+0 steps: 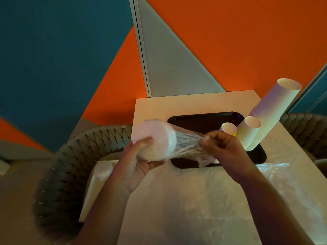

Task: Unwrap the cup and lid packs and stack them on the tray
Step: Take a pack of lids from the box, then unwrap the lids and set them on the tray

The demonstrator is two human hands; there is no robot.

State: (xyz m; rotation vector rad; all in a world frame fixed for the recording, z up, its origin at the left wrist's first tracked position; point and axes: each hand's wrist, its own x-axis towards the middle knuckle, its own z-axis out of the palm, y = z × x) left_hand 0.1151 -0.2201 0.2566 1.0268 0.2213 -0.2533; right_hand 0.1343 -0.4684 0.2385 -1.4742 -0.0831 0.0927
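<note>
Both forearms reach in from the near edge, hands raised above the bench (177,106). Left hand (139,163) cups the white lid pack (154,140) from below, thumb on top, grip curled round the stack. Right hand (226,145) pinches the loose clear wrap (187,145) between thumb and fingertips, pulled taut. Pack lies roughly level, long axis left to right, flat end facing far-left, held over the left end of the black tray (194,119). Three cup stacks stand on the tray's right side: tall stack (272,112), middle stack (247,133), short stack (229,129). Another wrapped pack (101,172), blurred, possibly lids, sits near left. Empty plastic sheeting (230,188) covers the near bench.
</note>
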